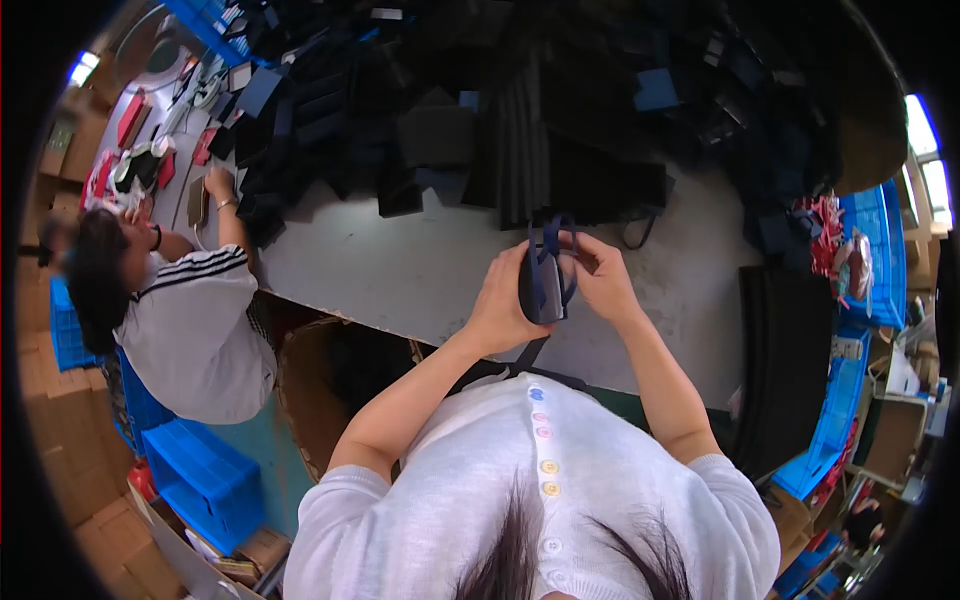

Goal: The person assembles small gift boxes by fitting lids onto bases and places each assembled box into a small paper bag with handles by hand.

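Small dark-navy box-shaped bag (550,300) in smooth, matt-looking card with navy loops (550,238) like soft ribbon.
The pale-grey tabletop (370,255) is smooth with a dull sheen; the upright black flat sheets (520,150) look matt. The blue rectangular crate (205,480) is glossy plastic, the stacked brown boxes (65,420) dull cardboard, the white buttoned top (450,460) soft, finely knitted cloth.

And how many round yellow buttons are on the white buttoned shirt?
2. The upper round yellow button sits mid-front on the white shirt; the lower yellow button is beneath. More could hide beyond the picture's edge.
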`<state>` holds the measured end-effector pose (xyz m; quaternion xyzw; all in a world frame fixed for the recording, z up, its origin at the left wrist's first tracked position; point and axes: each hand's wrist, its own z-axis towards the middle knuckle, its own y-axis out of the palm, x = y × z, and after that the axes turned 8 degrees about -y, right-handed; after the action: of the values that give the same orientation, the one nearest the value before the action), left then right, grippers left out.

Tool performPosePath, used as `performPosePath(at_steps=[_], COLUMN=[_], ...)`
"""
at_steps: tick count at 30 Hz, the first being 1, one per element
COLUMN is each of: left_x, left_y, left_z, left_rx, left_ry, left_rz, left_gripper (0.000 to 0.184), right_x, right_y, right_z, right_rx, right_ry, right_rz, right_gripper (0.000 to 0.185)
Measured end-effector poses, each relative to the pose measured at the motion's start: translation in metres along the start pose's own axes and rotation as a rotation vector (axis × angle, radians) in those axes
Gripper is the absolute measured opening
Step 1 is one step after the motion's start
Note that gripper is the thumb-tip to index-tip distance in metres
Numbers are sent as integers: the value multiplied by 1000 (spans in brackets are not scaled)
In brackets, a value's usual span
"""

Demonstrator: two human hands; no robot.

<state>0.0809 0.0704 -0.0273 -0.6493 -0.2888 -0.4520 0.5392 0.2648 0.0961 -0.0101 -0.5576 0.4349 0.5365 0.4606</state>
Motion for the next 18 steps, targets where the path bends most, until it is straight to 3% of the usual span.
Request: performPosePath(at_steps=[2, 4, 6, 8, 10, 12, 13, 14, 16, 18], left_x=[1, 0, -3, -12, -18, -21, -24, -27, -34, -46], left_y=[-9, -13, -12, -6, -4, -4, -5, -4, 1, -11], left_z=[0, -1, -2, -2, -5, -10, -11, -9, -4, 8], left_rx=[9, 12, -21, 30, 79, 136, 154, 166, 217, 157], left_ry=[-32, -68, -143, -160, -179, -326, -235, -234, -21, 51], left_rz=[21, 38, 48, -31, -103, -479, -495, -497, -474, -426], left_gripper=[102, 100, 100, 102, 103, 107, 109, 109, 111, 106], right_x=[-13, -23, -21, -28, -27, -11, -3, 18, 47, 48], right_y=[17, 29, 43, 54, 55, 44, 37, 32, 38, 39], right_z=[12, 21, 27, 36, 37, 47, 49, 53, 44, 28], right_rx=[-25, -96, -11, 196, 397, 512, 396, 223, -40, -23], right_ry=[-31, -168, -222, -594, -660, -504, -277, -106, 244, 518], right_rz=[-11, -341, -423, -503, -505, -211, -209, -61, 91, 479], right_gripper=[30, 23, 14, 10, 2, 17, 30, 31, 36, 50])
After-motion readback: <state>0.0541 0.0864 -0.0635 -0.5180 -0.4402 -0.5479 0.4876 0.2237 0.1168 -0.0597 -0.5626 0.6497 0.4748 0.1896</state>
